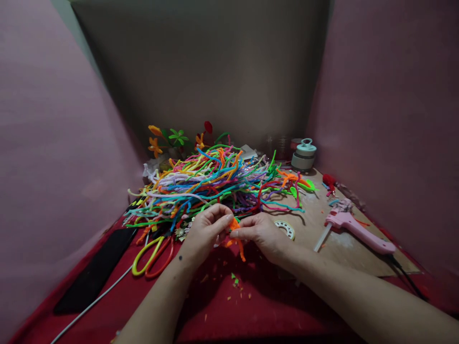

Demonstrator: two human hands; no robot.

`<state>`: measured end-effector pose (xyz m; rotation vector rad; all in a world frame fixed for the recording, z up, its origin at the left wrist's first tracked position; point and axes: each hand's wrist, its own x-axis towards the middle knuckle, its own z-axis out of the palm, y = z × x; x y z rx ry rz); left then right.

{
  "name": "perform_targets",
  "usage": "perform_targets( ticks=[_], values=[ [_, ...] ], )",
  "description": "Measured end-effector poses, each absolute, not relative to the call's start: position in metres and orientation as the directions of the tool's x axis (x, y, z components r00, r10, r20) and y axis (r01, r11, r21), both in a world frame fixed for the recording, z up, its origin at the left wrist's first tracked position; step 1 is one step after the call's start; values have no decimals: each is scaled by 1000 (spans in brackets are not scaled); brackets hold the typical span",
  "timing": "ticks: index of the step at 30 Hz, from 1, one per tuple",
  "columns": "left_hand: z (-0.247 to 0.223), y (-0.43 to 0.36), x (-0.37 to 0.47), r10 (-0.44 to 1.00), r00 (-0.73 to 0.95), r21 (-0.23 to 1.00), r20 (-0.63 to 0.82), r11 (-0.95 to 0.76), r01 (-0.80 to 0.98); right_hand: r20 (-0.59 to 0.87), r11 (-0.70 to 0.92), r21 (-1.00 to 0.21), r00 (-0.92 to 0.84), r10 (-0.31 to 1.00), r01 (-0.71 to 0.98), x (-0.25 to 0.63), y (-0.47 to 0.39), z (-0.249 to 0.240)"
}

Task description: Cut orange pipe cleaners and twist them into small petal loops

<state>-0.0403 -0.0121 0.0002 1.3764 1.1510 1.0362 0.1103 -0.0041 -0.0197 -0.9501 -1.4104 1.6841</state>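
Between my hands is a small bent piece of orange pipe cleaner (234, 224), with loose ends hanging below. My left hand (211, 229) pinches it from the left, thumb against the curled fingers. From the right, my right hand (263, 234) grips it between thumb and forefinger. A bit of green shows beside the orange, partly covered by the fingers. Just beyond both hands lies a big heap of pipe cleaners (201, 186) in many colours.
Scissors with yellow and red handles (148, 258) and a black flat object (95, 270) lie left. At right, a pink glue gun (360, 231) rests on a brown board (311, 215), near a white ring (287, 229). Pipe-cleaner flowers (178, 136) and a lidded jar (304, 155) stand behind.
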Motion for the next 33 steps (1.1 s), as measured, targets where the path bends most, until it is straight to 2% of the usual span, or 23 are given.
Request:
perform_targets(
  ticks=[3, 7, 9, 12, 15, 18, 20, 22, 25, 29, 31, 33],
  values=[
    [2, -13, -41, 982, 187, 971, 11, -55, 234, -83, -118, -992, -467, 880, -46, 110, -5, -21],
    [3, -14, -36, 974, 116, 847, 195, -227, 480, -96, -128, -991, -466, 880, -36, 110, -4, -21],
    [3, -13, -34, 971, 81, 837, 223, -233, 495, -108, -159, -984, -453, 885, -75, 109, -3, -20],
    [4, -12, -35, 995, 49, 926, 91, -103, 363, -123, -209, -965, -435, 892, -156, 110, -1, -18],
    [6, -12, -38, 991, 117, 964, -58, 25, 266, -113, -226, -947, -422, 900, -228, 111, 4, -20],
    [9, -13, -40, 962, 222, 935, -157, 73, 347, -109, -226, -939, -398, 911, -260, 112, 7, -24],
    [10, -14, -40, 954, 246, 911, -173, 60, 409, -109, -216, -945, -386, 916, -246, 112, 7, -25],
    [9, -15, -39, 961, 244, 894, -132, 9, 448, -80, -170, -960, -364, 928, -224, 111, 6, -25],
    [8, -17, -36, 973, 230, 823, 33, -157, 545, -18, -78, -981, -316, 948, -179, 110, 5, -25],
    [5, -21, -34, 925, 262, 562, 273, -375, 737, 4, -33, -993, -308, 951, -114, 111, 7, -27],
    [4, -22, -34, 907, 283, 476, 312, -407, 780, 11, -16, -996, -297, 955, -89, 111, 8, -27],
    [4, -21, -35, 909, 287, 474, 301, -404, 782, 15, -12, -996, -307, 951, -83, 112, 9, -26]
  ],
)
